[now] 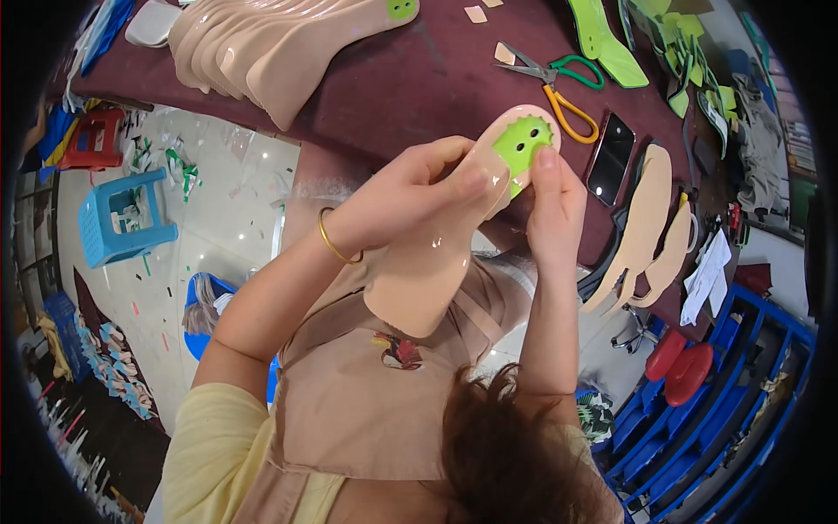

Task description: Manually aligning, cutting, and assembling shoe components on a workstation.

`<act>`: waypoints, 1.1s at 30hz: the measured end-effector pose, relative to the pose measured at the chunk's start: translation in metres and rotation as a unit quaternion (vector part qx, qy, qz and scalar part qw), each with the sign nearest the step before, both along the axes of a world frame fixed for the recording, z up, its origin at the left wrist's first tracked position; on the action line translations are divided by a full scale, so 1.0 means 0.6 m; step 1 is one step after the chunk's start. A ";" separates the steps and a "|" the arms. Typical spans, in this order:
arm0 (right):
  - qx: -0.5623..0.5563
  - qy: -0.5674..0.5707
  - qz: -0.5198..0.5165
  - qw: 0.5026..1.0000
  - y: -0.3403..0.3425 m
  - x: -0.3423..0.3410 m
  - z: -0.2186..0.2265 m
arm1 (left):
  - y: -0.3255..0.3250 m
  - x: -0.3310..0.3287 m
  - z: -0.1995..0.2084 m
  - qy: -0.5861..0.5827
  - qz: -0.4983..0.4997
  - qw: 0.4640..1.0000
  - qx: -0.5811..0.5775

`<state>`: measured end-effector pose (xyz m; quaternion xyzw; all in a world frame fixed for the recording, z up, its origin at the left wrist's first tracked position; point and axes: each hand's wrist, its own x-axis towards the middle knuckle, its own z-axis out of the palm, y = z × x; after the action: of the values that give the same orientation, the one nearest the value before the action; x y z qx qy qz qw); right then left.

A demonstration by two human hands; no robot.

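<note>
floor (231, 210) — pale, littered | blue stool (131, 244) | rack (772, 309) — blue, perhaps metal

this is a workshop, by the look of it one that deals in shoe parts. at the far left of the maroon-covered bench (397, 96), glossy beige sole shapes (288, 65) lie stacked in a batch, like the sole-shaped piece (428, 271) held by the person in the work apron (367, 428). bright green cut-outs (598, 39) lie at the far right, near open scissors (548, 77) and small offcuts (476, 14). scraps (186, 172) litter the tiled floor (236, 201) on the left, beside a blue plastic stool (94, 231); a blue slatted rack (775, 314) stands at the right.
</note>
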<state>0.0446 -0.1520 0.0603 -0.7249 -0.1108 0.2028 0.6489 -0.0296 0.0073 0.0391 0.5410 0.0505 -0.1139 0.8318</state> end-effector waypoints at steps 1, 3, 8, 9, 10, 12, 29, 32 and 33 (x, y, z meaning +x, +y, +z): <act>-0.012 -0.022 0.021 0.999 -0.005 0.002 -0.002 | -0.004 0.000 0.001 -0.008 0.008 1.000 0.000; -0.016 -0.060 0.046 0.997 -0.005 0.004 -0.017 | -0.013 -0.001 0.002 -0.009 0.027 0.999 -0.018; 0.021 0.054 0.129 0.990 -0.010 0.020 -0.001 | -0.022 0.002 -0.004 0.037 0.066 0.994 -0.075; 0.040 0.090 0.141 0.985 -0.014 0.025 -0.011 | -0.023 0.002 -0.001 0.035 0.060 0.995 -0.077; 0.060 0.127 0.153 0.978 -0.016 0.029 -0.017 | -0.022 0.001 0.004 0.032 0.055 0.995 -0.078; 0.036 0.145 0.175 0.973 -0.021 0.035 -0.014 | -0.022 0.000 0.003 0.021 0.048 0.997 -0.054; 0.033 0.048 0.068 0.996 0.010 0.014 -0.012 | -0.026 -0.014 -0.002 0.118 -0.062 0.983 -0.129; 0.053 0.040 0.067 0.996 0.012 0.005 -0.015 | -0.025 -0.013 -0.007 0.175 -0.047 0.957 -0.225; 0.083 0.064 0.062 0.993 0.009 0.009 -0.020 | -0.034 -0.016 -0.010 0.154 -0.019 0.964 -0.215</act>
<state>0.0497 -0.1464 0.0481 -0.6460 -0.1305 0.2785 0.6987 -0.0392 -0.0128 0.0329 0.3260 0.1422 -0.2197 0.9084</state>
